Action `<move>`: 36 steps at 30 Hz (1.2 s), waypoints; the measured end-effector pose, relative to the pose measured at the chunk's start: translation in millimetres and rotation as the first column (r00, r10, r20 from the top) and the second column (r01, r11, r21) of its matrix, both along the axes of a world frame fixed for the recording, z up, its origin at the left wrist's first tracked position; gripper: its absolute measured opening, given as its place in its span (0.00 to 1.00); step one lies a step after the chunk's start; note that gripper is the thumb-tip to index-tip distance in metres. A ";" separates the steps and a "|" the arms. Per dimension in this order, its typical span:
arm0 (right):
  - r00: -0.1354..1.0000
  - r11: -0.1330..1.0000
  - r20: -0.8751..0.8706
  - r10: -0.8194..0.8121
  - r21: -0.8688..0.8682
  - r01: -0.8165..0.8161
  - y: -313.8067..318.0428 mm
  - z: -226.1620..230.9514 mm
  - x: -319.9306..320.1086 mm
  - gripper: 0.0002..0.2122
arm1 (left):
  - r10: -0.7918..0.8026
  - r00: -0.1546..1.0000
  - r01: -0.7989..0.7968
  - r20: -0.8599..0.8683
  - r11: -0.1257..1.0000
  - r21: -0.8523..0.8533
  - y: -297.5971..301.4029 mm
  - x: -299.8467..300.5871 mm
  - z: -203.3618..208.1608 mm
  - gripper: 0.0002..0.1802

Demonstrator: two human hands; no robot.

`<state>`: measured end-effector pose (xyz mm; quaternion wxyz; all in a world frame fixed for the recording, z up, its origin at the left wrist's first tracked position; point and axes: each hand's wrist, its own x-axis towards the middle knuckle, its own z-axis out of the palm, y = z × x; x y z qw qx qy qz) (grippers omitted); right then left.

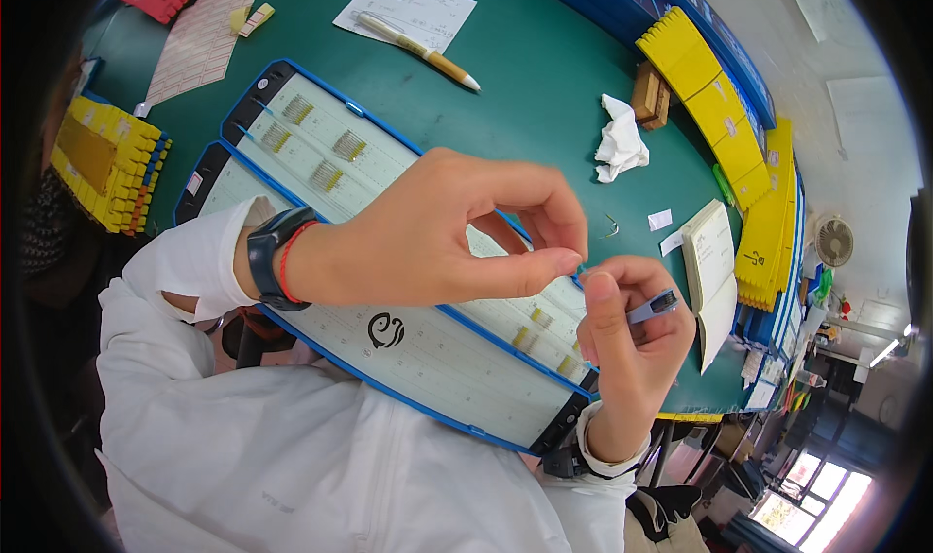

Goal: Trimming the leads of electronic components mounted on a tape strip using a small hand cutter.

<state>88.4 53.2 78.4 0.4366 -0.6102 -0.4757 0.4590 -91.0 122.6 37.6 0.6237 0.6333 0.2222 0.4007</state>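
My left hand (457,227) reaches over the opened case, its thumb and index finger pinched together. Whatever lies between those fingertips is too small to make out. Almost touching them are the fingertips of my right hand (637,329), whose fingers are curled round a small blue-grey tool (653,306); only its end shows, so its kind is unclear. Beneath both hands lies a long blue-edged case (466,383) with pale panels and a dark fish-shaped emblem. Small bundles of fine yellowish pieces (349,145) sit in rows on its far panel.
A pen (418,51) rests across a handwritten sheet (394,4) on the green table (525,77). Crumpled tissue (620,140) lies near a wooden block (649,96). An open notebook (712,271) and stacked yellow boards (705,106) line the right side. More yellow pieces (107,164) stand left.
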 end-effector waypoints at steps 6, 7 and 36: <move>0.995 0.999 -0.103 0.019 0.041 -0.015 0.0 1.1 0.1 0.09 | -0.011 1.000 0.010 -0.003 0.999 -0.046 0.1 -3.2 1.9 0.05; 0.994 0.999 -0.103 0.022 0.040 -0.018 0.3 -0.9 2.6 0.09 | -0.008 1.000 0.007 -0.003 0.999 -0.047 -0.2 -3.3 2.7 0.05; 0.904 0.936 -0.425 -0.035 0.303 0.178 -13.0 -42.0 8.9 0.19 | -0.035 0.947 0.140 0.318 0.939 -0.315 -11.6 0.3 -5.6 0.06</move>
